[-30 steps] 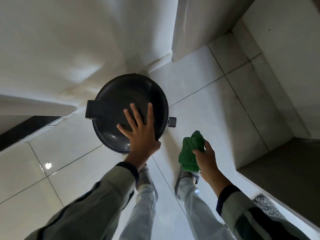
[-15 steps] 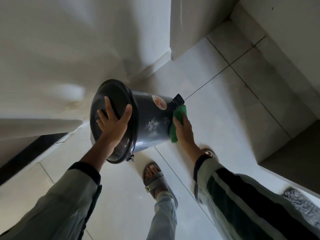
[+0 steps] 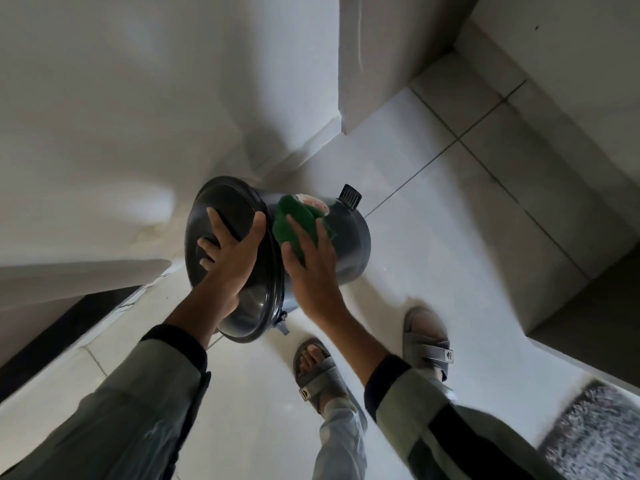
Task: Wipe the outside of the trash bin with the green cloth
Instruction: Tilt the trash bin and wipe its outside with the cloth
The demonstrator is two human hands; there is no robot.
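A: Where was the trash bin [image 3: 346, 244]?

B: It was tipped over toward the person, with its dark lid [image 3: 221, 216] facing the camera and its round body pointing away over the pale tiled floor [image 3: 450, 271]. Whether its lower edge touched the floor could not be told. A black pedal [image 3: 350, 196] stuck out at the far end, and a round sticker [image 3: 313, 204] showed on the upper side.

A: And the left hand [image 3: 232, 251]?

B: It lay spread over the lid, the thumb hooked over the rim on the right side and the fingers curled onto the lid face. That grip was closed on the lid's edge, holding the bin tilted.

A: What of the green cloth [image 3: 294, 223]?

B: It was bunched against the outer wall of the bin, just behind the lid rim and partly covering the sticker. The right hand [image 3: 311, 265] pressed flat on top of it, fingers stretched out over the cloth and pinning it to the bin rather than curling round it.

A: What else showed?

B: Both arms wore grey-green sleeves with dark cuffs. Two feet in grey sandals stood below the bin, the left sandal [image 3: 320, 372] nearer the middle and the right sandal [image 3: 429, 341] off to the side. A speckled mat [image 3: 595, 434] lay at the lower right corner, and white walls rose behind the bin.
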